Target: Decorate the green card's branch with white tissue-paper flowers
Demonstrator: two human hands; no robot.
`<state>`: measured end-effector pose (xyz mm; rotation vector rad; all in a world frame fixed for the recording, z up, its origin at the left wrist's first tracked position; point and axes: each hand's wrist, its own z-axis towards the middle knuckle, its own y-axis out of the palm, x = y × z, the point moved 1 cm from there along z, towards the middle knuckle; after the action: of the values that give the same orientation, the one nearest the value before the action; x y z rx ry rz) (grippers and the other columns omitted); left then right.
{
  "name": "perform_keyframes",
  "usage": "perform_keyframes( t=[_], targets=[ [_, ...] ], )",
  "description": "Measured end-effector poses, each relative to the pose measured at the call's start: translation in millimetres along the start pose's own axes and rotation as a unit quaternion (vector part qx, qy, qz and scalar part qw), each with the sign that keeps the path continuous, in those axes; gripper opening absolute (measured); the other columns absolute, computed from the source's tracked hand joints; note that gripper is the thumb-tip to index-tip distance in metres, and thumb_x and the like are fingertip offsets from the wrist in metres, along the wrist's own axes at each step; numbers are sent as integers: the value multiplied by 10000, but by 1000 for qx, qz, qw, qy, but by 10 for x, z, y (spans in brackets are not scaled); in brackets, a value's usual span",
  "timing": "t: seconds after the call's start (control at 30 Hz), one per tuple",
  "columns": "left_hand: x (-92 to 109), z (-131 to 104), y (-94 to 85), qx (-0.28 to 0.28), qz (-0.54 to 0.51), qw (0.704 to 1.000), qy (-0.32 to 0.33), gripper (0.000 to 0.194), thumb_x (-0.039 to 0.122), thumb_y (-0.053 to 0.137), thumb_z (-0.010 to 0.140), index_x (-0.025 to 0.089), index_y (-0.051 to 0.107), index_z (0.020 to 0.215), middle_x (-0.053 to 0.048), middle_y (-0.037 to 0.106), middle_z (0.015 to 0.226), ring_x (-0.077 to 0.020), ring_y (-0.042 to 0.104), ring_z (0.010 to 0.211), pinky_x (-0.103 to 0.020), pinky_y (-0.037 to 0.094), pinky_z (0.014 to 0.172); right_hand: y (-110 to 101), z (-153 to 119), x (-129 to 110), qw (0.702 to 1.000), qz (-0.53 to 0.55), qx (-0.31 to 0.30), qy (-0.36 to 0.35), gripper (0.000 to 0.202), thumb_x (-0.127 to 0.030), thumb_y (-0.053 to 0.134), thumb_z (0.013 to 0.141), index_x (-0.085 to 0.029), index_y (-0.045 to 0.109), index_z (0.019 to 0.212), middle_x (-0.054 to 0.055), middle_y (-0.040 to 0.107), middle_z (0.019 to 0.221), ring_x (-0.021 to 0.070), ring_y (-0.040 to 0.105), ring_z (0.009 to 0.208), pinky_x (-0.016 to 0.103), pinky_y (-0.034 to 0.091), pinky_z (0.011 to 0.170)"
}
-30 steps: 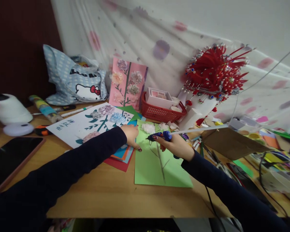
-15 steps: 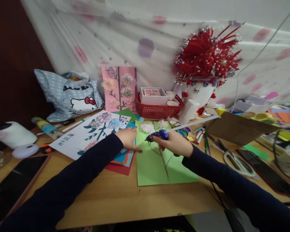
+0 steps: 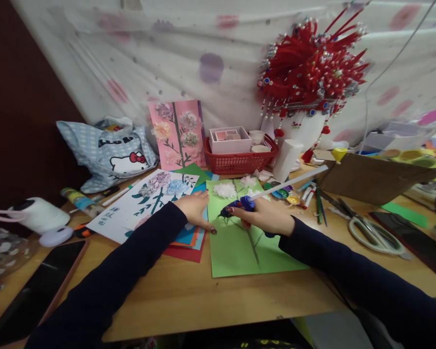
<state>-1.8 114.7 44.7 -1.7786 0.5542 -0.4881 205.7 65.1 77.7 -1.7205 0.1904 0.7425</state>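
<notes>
From the head view, we're seeing the right hand (image 3: 271,215) closing its grip firmly around the glue gun (image 3: 247,202), which is hanging over the upper half of the green sheet (image 3: 225,257), its dark nozzle (image 3: 225,211) pointing left, just below a white flower (image 3: 224,190). A long, pale glue stick (image 3: 294,181) is jutting out behind, slanting up to the right.

We're judging the gun fairly light, hard-shelled and easy to steer, though that stick is probably adding a bit of tail weight. We're favouring the handle, right where the palm is wrapping, and we're steering clear of the nozzle, as it's likely hot.

Over on the other side, the left hand (image 3: 196,212) is lying spread, its grip open and pinching nothing, the thumb reaching over the sheet's left edge. The sheet is lying flat on the bench (image 3: 203,300), and we're reckoning it thin, bendy and apt to slide, so we're liking a flat press at the edge more than a pinch. The white flower is looking soft and easily crushed; we're wanting only a light hold low at its base, sparing the frills.
</notes>
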Motion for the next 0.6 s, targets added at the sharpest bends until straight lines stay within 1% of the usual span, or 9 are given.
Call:
perform_keyframes(
  t=[0.1,0.23,0.37,0.5,0.6],
  targets=[
    [-9,5,6,0,2,1000,-3,1141,749,582,515,58,287,1374,-219,201,1472,-371,195,1345,-426,245,1058,1,-10,2,1000,-13,17,5,568,-618,428,797,-161,588,500,21,603,506,104,512,477,242,357,542],
    [-21,19,21,5,6,1000,-3,1137,761,580,502,66,311,1361,-211,204,1474,-367,199,1346,-412,244,1064,5,-31,4,999,8,-9,-30,585,-615,404,813,-157,573,490,24,602,503,104,521,477,241,371,559],
    [-29,23,26,8,1,1000,3,1129,754,589,512,48,322,1353,-227,207,1468,-372,197,1346,-425,245,1065,-3,-45,14,1000,0,13,-23,574,-613,418,806,-161,579,490,20,598,493,104,518,468,242,368,550],
    [-38,20,29,11,-4,1000,3,1099,743,601,512,90,331,1354,-207,228,1468,-373,207,1343,-442,255,1058,1,-53,13,998,24,-25,-44,580,-613,403,815,-158,571,497,22,606,504,100,527,471,231,381,555],
    [-47,23,38,11,5,1000,3,1104,757,584,514,108,313,1365,-198,221,1473,-360,212,1345,-425,255,1060,-12,-71,3,999,15,1,-37,566,-607,419,809,-159,567,497,18,604,504,97,520,469,228,376,546]
  ],
)
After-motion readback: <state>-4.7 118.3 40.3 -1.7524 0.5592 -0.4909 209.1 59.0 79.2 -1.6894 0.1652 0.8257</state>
